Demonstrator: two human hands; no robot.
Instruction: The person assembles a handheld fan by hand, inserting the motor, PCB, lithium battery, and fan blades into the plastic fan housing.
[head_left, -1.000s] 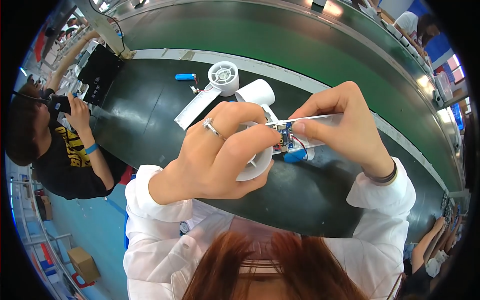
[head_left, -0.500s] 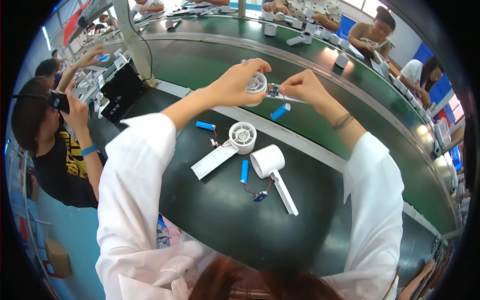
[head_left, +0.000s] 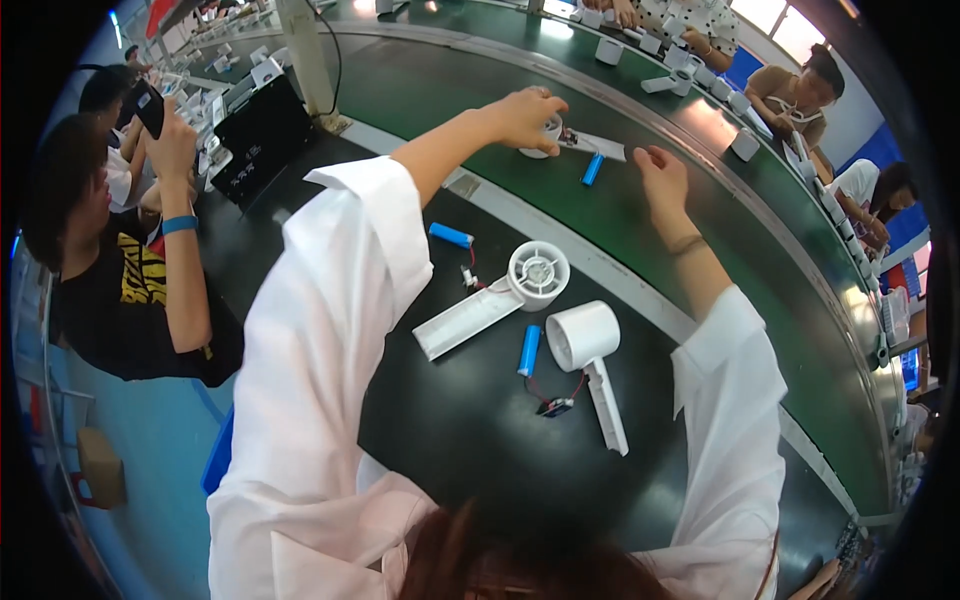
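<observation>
Over the green conveyor belt, my left hand [head_left: 522, 118] is closed round the round head of a white handheld fan [head_left: 597, 146]. Its handle half points right, with a small circuit board near the head and a blue battery [head_left: 593, 170] beside it. Just right of the handle end is my right hand [head_left: 664, 178], apart from the fan, fingers loosely bent and holding nothing. On the dark table closer to me lies a second white fan [head_left: 538, 275] with its handle open, a blue battery [head_left: 451, 236] wired beside it. Another white fan housing [head_left: 583, 335] lies right of it, with a blue battery [head_left: 529, 351] and circuit board [head_left: 556, 406].
A pale rail [head_left: 520, 215] separates the dark table from the belt [head_left: 440, 90]. A black box [head_left: 262, 140] and a metal post [head_left: 305, 55] stand at the far left. A person in black holds up a phone [head_left: 148, 108]. Co-workers sit across the belt among white fan parts.
The fan in my left hand has been lowered to the belt. My right hand has let go of its parts and drawn away to the right. The view has shifted left.
</observation>
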